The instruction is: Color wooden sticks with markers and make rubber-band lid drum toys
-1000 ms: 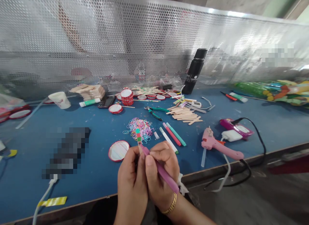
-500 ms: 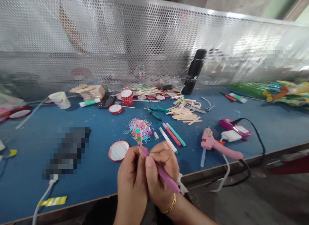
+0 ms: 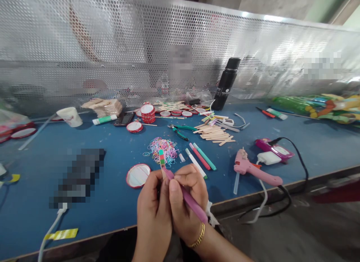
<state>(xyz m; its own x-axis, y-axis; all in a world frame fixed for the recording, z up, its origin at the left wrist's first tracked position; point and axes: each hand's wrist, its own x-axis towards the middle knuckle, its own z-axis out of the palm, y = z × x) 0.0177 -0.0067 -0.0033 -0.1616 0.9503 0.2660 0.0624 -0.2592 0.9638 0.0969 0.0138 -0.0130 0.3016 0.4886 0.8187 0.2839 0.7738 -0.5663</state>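
My left hand is closed on a wooden craft stick with green, red and pink bands, held upright near the table's front edge. My right hand is closed on a purple marker pen, its tip touching the stick just above my left fingers. The two hands press together. A round red-rimmed lid lies just left of my hands. A heap of small coloured rubber bands lies behind the stick. Three marker pens lie to the right of it.
A pink glue gun with its cable and a white charger lie at right. Loose wooden sticks, pliers, stacked red lids, a white cup and a black bottle stand farther back before a perforated metal screen.
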